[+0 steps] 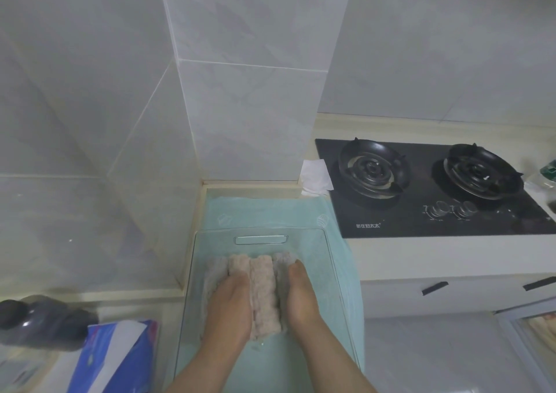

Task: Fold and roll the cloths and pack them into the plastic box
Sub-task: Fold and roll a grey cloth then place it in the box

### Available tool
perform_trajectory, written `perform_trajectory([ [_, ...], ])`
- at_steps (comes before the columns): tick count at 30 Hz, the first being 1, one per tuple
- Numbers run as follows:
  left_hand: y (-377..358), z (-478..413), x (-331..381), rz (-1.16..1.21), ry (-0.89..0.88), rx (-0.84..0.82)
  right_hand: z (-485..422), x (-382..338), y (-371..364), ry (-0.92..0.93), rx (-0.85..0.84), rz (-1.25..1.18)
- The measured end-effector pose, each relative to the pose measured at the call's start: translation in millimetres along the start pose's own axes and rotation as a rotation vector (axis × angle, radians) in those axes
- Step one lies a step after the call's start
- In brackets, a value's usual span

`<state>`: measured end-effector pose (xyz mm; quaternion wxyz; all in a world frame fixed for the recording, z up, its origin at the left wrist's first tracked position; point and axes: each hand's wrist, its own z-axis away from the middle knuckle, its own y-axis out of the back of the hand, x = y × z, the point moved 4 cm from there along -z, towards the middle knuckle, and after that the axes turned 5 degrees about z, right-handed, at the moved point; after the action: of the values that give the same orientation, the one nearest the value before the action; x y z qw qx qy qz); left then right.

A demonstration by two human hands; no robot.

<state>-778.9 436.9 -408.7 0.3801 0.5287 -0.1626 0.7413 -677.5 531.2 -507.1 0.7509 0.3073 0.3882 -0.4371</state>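
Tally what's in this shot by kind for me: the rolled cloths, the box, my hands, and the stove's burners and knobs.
rolled cloths: 4, side by side in the box
plastic box: 1
hands: 2, the left hand and the right hand, both on the rolls
stove burners: 2
stove knobs: 2
Total: 11

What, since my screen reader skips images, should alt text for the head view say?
A left hand and right hand press rolled pinkish cloths side by side inside a clear plastic box on a mint towel. A black gas stove sits to the right.
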Motion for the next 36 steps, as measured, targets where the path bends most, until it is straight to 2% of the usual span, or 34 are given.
perform_trajectory([
  [2,4,3,4,-0.008,-0.019,0.028,-3,3,-3,-0.027,-0.043,-0.01],
  [4,5,3,2,0.056,0.042,0.005,0,3,-8,-0.126,-0.128,-0.108],
  [7,7,5,10,0.091,0.063,-0.027,5,-2,-8,-0.166,-0.145,-0.179],
  [10,11,6,10,0.139,0.132,-0.051,1,2,-6,-0.128,-0.11,-0.061],
  [13,15,8,9,0.224,0.204,-0.081,-42,53,3,-0.038,-0.047,0.041],
  [16,28,17,21,0.341,0.179,-0.117,3,5,5,-0.05,0.01,0.127],
  [21,55,28,49,0.46,0.132,-0.111,69,-62,9,0.091,0.084,0.361],
  [26,82,40,73,0.487,0.004,-0.079,104,-111,21,0.253,0.063,0.39],
  [30,100,65,101,0.485,-0.16,-0.033,136,-162,28,0.446,-0.039,0.428],
  [33,109,93,117,0.473,-0.313,0.055,160,-191,35,0.577,-0.097,0.366],
  [36,112,124,125,0.465,-0.428,0.168,183,-207,51,0.633,-0.159,0.308],
])
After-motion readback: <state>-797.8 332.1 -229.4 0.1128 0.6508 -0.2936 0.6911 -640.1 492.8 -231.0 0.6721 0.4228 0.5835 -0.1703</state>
